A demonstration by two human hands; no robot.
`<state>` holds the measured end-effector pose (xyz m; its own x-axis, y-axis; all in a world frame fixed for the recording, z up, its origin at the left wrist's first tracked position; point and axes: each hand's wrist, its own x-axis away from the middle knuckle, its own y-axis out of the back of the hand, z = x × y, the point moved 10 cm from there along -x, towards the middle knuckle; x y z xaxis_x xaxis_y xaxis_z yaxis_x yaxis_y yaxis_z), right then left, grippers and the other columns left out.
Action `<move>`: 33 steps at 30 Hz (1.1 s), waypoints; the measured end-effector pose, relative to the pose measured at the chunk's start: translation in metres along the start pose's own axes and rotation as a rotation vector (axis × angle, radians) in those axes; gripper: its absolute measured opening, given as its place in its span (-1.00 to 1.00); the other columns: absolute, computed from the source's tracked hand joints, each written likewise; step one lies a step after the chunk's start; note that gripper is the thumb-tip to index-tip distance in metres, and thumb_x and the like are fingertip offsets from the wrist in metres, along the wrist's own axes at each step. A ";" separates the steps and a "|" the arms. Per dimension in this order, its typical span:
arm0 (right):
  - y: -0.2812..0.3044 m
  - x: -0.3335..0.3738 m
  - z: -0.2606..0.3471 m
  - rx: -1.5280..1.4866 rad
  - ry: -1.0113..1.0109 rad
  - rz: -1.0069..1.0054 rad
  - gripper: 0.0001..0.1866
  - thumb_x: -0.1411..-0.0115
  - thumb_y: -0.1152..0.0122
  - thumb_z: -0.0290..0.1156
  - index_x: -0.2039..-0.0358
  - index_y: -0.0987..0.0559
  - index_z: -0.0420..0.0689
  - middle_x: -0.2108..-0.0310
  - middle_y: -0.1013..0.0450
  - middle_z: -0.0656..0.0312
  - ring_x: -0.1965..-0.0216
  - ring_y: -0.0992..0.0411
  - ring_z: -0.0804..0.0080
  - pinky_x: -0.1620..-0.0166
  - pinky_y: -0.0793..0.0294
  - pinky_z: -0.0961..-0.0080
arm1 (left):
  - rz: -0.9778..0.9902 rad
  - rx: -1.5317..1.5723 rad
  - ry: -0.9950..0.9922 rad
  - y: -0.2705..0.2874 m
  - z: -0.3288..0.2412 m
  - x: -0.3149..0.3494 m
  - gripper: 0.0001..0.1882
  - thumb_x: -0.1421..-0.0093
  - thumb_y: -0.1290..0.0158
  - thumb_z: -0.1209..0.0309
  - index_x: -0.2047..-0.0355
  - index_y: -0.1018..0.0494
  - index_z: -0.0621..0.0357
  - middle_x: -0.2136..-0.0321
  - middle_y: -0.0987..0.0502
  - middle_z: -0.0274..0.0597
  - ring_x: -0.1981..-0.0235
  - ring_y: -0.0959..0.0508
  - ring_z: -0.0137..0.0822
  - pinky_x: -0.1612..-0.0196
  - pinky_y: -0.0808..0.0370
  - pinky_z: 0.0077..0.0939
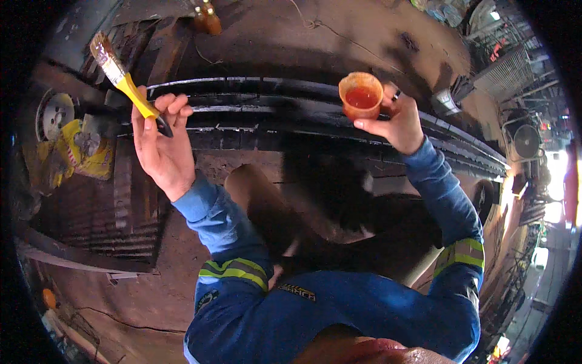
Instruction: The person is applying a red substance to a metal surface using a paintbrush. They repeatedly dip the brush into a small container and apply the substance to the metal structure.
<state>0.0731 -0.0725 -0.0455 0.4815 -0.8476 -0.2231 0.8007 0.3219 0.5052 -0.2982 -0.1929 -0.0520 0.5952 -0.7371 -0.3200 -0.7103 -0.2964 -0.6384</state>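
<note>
My left hand (pixel 162 142) is raised at the left with a paintbrush (pixel 134 94) between thumb and fingers. The brush has a yellow handle with a dark end, a metal ferrule smeared with paint, and brown-stained bristles pointing up and left. On the right, my right hand (pixel 397 121) grips a small stained cup (pixel 360 108) from its side. Reddish-orange liquid shows inside the cup, and its rim is coated with the same colour. Below and behind both hands run several long dark metal bars (pixel 260 112), with glossy streaks along their tops.
A round metal disc (pixel 56 115) and a yellow printed bag (pixel 88 151) lie at the left, above a dark ribbed metal frame (pixel 97 230). Amber bottles (pixel 207 19) stand at the far side. A cord (pixel 312 24) crosses the brown floor. Clutter and a fan-like round object (pixel 525 141) are at right.
</note>
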 end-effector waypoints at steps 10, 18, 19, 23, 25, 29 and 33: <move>-0.010 0.043 -0.043 -0.066 0.131 0.124 -0.37 0.23 -0.62 -0.45 0.07 -0.57 -0.22 0.17 -0.45 0.24 0.21 -0.46 0.45 0.22 -0.47 0.57 | 0.812 -1.352 -0.280 -0.169 -0.018 0.066 -0.79 -0.19 -0.06 0.53 0.18 -0.58 0.25 0.31 -0.56 -0.12 0.27 -0.54 -0.28 0.18 -0.44 -0.50; 0.025 0.085 -0.092 -0.053 0.258 0.115 -0.38 0.28 -0.60 -0.43 0.12 -0.58 -0.23 0.23 -0.44 0.15 0.25 -0.46 0.34 0.24 -0.50 0.48 | 1.328 -1.726 -0.815 -0.277 0.111 0.196 -0.73 0.09 -0.19 0.46 0.29 -0.57 0.14 0.42 -0.43 -0.21 0.35 -0.48 -0.22 0.30 -0.42 -0.36; 0.029 0.094 -0.096 -0.033 0.287 0.107 -0.38 0.28 -0.60 -0.42 0.12 -0.58 -0.22 0.23 -0.44 0.14 0.25 -0.46 0.32 0.23 -0.50 0.46 | 1.349 -1.711 -0.777 -0.278 0.124 0.207 -0.73 0.08 -0.19 0.46 0.29 -0.57 0.14 0.42 -0.43 -0.21 0.35 -0.48 -0.22 0.30 -0.43 -0.35; 0.043 0.132 -0.107 0.027 0.257 0.114 -0.38 0.28 -0.58 -0.41 0.11 -0.59 -0.20 0.27 -0.43 0.11 0.25 -0.45 0.23 0.18 -0.48 0.40 | 1.302 -1.620 -0.632 -0.283 0.124 0.232 -0.77 0.05 -0.21 0.53 0.31 -0.58 0.16 0.45 -0.46 -0.19 0.40 -0.50 -0.16 0.29 -0.46 -0.29; 0.052 0.150 -0.120 0.015 0.165 0.108 -0.38 0.28 -0.58 -0.40 0.11 -0.59 -0.20 0.27 -0.43 0.11 0.24 -0.44 0.22 0.17 -0.48 0.41 | 1.165 -1.582 -0.593 -0.277 0.105 0.227 -0.78 0.03 -0.21 0.57 0.30 -0.59 0.17 0.46 -0.52 -0.15 0.40 -0.53 -0.12 0.28 -0.47 -0.27; 0.060 0.170 -0.133 0.034 0.128 -0.005 -0.35 0.28 -0.58 -0.37 0.08 -0.58 -0.22 0.25 -0.45 0.10 0.24 -0.47 0.21 0.15 -0.49 0.39 | 1.092 -1.481 -0.333 -0.255 0.121 0.230 -0.83 -0.07 -0.17 0.58 0.28 -0.58 0.23 0.41 -0.57 -0.07 0.38 -0.55 -0.04 0.24 -0.48 -0.31; 0.058 0.181 -0.137 0.110 0.095 -0.056 -0.35 0.26 -0.56 -0.36 0.07 -0.58 -0.17 0.22 -0.44 0.10 0.21 -0.48 0.17 0.12 -0.51 0.37 | 1.016 -1.454 0.074 -0.224 0.148 0.229 -0.85 -0.19 -0.10 0.51 0.24 -0.55 0.29 0.39 -0.59 0.02 0.35 -0.59 -0.18 0.25 -0.47 -0.41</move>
<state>0.2556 -0.1494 -0.1713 0.4732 -0.8175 -0.3285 0.7857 0.2229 0.5770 0.0530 -0.2058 -0.0855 -0.2367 -0.9663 -0.1014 -0.5059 0.0335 0.8619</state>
